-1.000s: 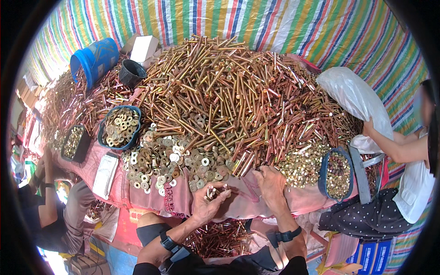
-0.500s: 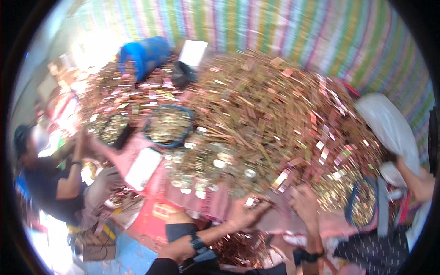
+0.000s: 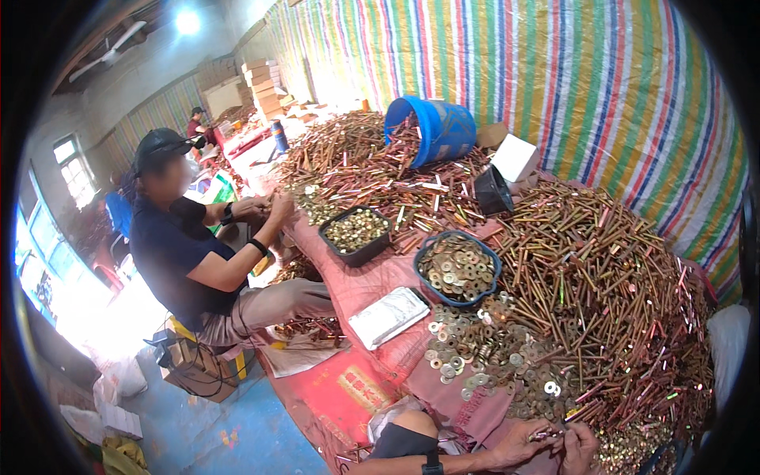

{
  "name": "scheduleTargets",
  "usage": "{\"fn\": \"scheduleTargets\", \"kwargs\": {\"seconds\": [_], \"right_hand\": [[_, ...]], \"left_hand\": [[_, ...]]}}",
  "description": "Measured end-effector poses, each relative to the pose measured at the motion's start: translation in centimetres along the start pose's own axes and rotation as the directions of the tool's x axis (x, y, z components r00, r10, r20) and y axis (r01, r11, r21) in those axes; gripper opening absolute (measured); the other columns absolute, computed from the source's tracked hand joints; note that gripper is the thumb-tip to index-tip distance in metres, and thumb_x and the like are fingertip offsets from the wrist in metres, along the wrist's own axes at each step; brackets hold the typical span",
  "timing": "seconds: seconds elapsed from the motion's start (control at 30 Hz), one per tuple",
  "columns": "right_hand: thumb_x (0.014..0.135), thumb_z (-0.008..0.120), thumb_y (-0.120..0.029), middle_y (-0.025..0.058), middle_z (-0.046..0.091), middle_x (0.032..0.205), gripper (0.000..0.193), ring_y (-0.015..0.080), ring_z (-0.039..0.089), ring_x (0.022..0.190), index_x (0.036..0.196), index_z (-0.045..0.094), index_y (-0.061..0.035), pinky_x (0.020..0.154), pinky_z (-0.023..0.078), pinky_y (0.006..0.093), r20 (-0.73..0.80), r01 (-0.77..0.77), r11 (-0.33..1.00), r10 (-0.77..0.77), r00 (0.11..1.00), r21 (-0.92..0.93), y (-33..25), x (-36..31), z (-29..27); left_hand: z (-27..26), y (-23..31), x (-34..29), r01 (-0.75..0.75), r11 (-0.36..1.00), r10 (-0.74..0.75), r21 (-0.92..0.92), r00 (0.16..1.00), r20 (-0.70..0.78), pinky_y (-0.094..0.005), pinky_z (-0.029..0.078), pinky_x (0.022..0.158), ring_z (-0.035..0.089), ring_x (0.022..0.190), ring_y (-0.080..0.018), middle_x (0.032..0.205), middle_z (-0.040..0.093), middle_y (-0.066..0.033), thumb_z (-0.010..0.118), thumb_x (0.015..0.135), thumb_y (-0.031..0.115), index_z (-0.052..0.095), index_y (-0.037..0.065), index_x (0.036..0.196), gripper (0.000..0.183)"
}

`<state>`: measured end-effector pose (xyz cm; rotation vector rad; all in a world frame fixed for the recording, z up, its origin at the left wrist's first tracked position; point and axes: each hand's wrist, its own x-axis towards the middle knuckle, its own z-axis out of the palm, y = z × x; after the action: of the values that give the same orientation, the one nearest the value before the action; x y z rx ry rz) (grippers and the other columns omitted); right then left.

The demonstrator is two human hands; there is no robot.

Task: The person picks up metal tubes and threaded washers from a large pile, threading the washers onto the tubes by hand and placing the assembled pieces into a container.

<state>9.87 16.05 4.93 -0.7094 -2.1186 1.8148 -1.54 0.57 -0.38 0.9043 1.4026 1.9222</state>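
At the lower right, my left hand is closed around shiny copper-coloured metal bolts; how many is too small to tell. Close beside it, my right hand has its fingers curled at the ends of those pieces, and whatever it pinches is hidden. Just beyond both hands spreads a large heap of long copper-coloured bolts. Loose flat washers lie to the left of the hands, and small brassy nuts are piled by the right hand.
A blue-rimmed basin holds washers; a black tray holds nuts. A white packet lies on the pink cloth. Behind are a tipped blue bucket and a black tub. A co-worker sits at the left, handling small parts.
My view has swung left and up, so the room and the co-worker show more fully. My hands now sit lower right and closer together, the left still holding metal pieces.
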Motion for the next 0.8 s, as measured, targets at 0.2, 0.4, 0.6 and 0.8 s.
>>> {"fn": "scheduleTargets", "kwargs": {"seconds": [0.2,0.4,0.6,0.8], "right_hand": [[0.103,0.065,-0.008,0.0034,0.067,0.095,0.022,0.0091,0.06,0.078,0.123,0.068,0.0028,0.066,0.051,0.024,-0.066,0.067,0.998,-0.067,0.996,-0.001,-0.3,0.8,1.4],[0.089,0.076,-0.003,0.0126,0.07,0.105,0.031,0.0215,0.069,0.102,0.116,0.065,0.0071,0.092,0.056,0.0355,-0.172,0.117,0.991,-0.105,0.979,0.058,-1.8,0.7,1.6],[0.096,0.07,0.004,0.0161,0.073,0.121,0.034,0.0201,0.07,0.11,0.13,0.063,0.0065,0.1,0.058,0.0332,-0.08,0.148,0.93,-0.128,0.989,0.337,-1.7,-0.7,1.4],[0.099,0.067,0.005,0.0166,0.073,0.122,0.028,0.019,0.07,0.113,0.126,0.064,0.008,0.101,0.057,0.0311,-0.083,0.201,0.909,-0.184,0.979,0.365,-2.3,-0.9,1.8]], "left_hand": [[-0.2,0.7,0.1,-0.04,0.998,0.044,0.058,0.996,-0.073,-0.036,0.055,0.084,0.071,0.092,-0.0251,0.101,0.073,-0.0144,0.07,0.101,0.015,0.068,0.002,0.127,0.029],[-0.8,1.9,-0.2,0.048,0.973,-0.02,0.224,0.992,-0.124,-0.0368,0.058,0.089,0.075,0.1,-0.0239,0.112,0.078,-0.0161,0.079,0.095,0.029,0.075,0.004,0.12,0.036],[-0.7,2.4,0.2,0.146,0.984,-0.14,0.101,0.988,-0.06,-0.0312,0.057,0.081,0.071,0.09,-0.0143,0.099,0.077,-0.0103,0.077,0.098,0.018,0.074,0.002,0.115,0.023],[-0.5,2.5,0.4,0.119,0.986,-0.125,-0.116,0.991,-0.048,-0.0256,0.055,0.079,0.066,0.089,-0.0084,0.1,0.075,-0.0036,0.073,0.099,0.002,0.071,-0.001,0.114,0.015]]}}
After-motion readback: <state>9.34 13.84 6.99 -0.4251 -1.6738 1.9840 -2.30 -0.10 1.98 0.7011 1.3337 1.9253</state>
